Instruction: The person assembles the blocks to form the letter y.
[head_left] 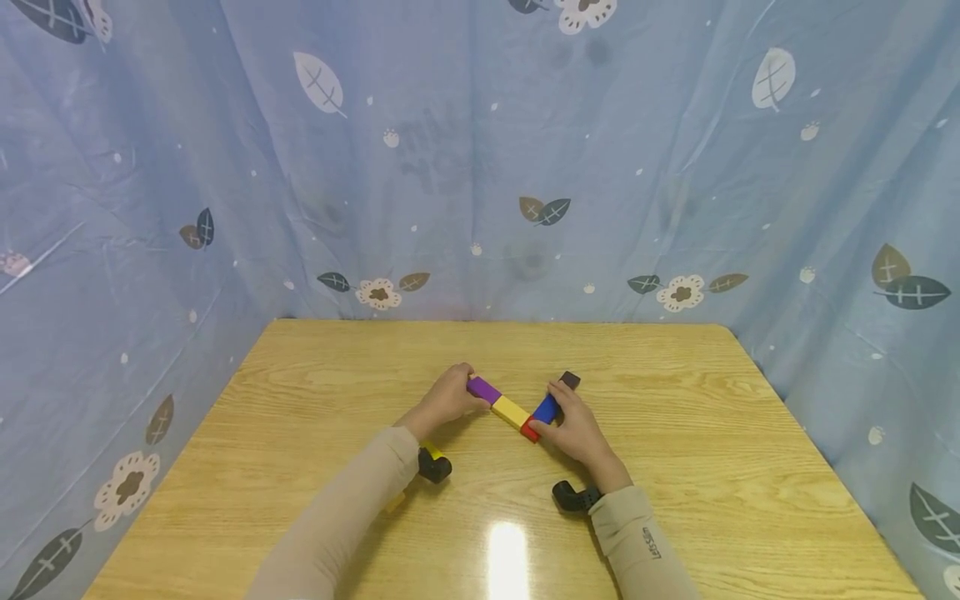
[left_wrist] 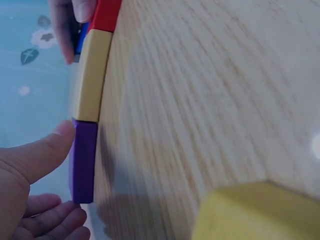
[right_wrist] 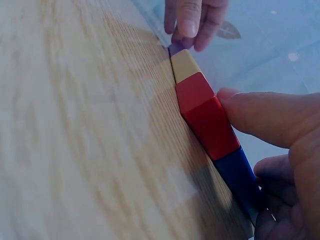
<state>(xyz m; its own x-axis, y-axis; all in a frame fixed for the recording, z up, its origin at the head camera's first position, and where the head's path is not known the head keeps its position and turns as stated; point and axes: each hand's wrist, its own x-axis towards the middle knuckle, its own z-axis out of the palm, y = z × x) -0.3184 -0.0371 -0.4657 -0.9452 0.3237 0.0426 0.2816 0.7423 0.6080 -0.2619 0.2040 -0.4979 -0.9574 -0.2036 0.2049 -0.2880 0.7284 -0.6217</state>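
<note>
Several coloured blocks form a bent row on the wooden table. A purple block and a yellow block make one arm, meeting a red block at the corner. From there a blue block and a dark block run up to the right. My left hand holds the purple block, thumb at its yellow end and fingers round the outer end. My right hand spans the other arm, with its thumb against the red block and curled fingers at the blue one.
Another yellow block lies near my left wrist, partly hidden by the arm in the head view, with an orange-yellow piece beside the sleeve. A patterned blue curtain surrounds the table. Each wrist carries a black camera.
</note>
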